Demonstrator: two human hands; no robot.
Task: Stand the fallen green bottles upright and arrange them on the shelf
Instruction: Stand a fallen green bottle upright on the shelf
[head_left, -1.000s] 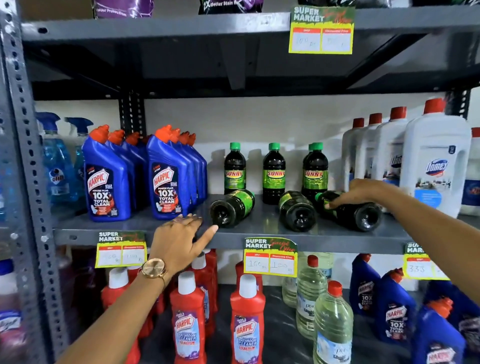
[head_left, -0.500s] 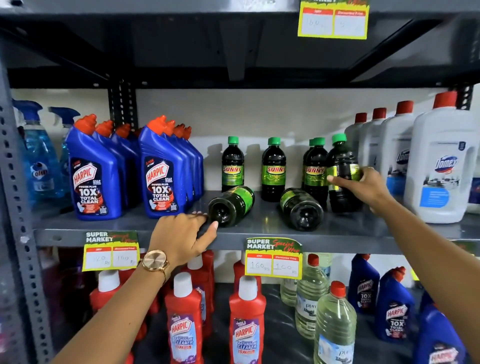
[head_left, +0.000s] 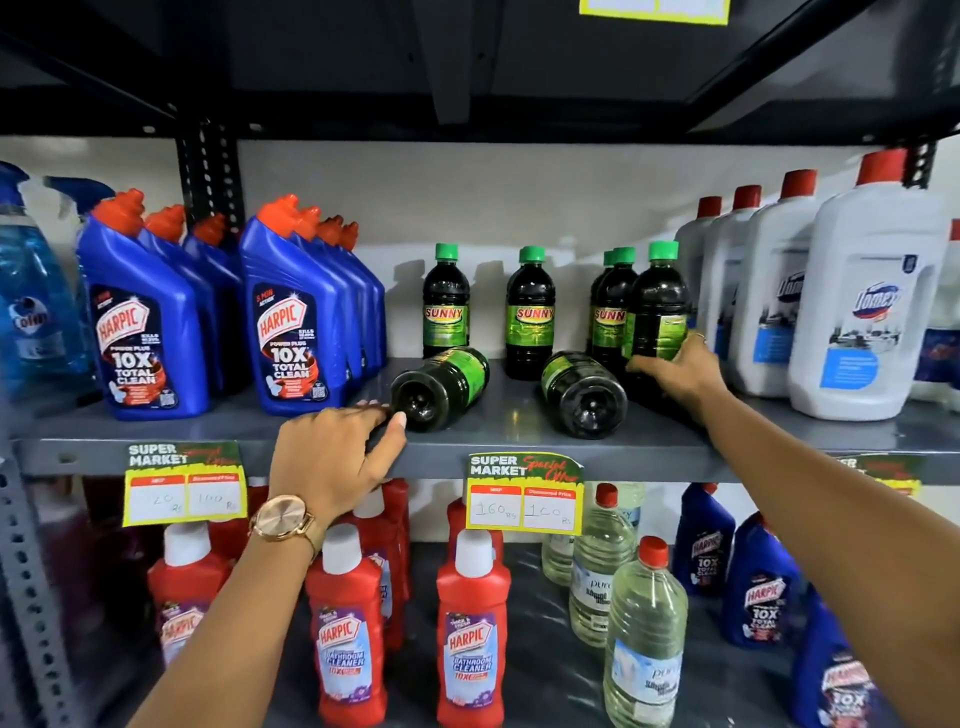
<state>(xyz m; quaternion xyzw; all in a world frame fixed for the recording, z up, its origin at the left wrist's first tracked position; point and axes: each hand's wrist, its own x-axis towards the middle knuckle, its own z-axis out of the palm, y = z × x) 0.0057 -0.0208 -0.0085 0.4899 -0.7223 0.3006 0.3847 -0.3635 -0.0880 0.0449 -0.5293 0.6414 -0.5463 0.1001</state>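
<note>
Dark bottles with green caps and green labels stand on the grey shelf (head_left: 519, 447). Two lie on their sides, bases toward me: a left fallen bottle (head_left: 441, 387) and a right fallen bottle (head_left: 582, 392). My right hand (head_left: 680, 371) grips the lower part of an upright green bottle (head_left: 657, 306) standing at the right of the group. My left hand (head_left: 332, 462) rests on the shelf's front edge, fingertips touching the left fallen bottle's base. Behind stand several more upright green bottles, such as one (head_left: 445, 301) and another (head_left: 530, 312).
Blue Harpic bottles (head_left: 291, 317) crowd the shelf's left, white Domex jugs (head_left: 862, 312) the right. Blue spray bottles (head_left: 31, 301) stand far left. Price tags (head_left: 524, 493) hang from the shelf edge. Below are red Harpic bottles (head_left: 467, 639) and clear bottles (head_left: 644, 644).
My right hand lifted the rightmost fallen bottle, turned it upright and set it beside the standing ones. My left hand slid right to the left fallen bottle's base. The camera moved closer.
</note>
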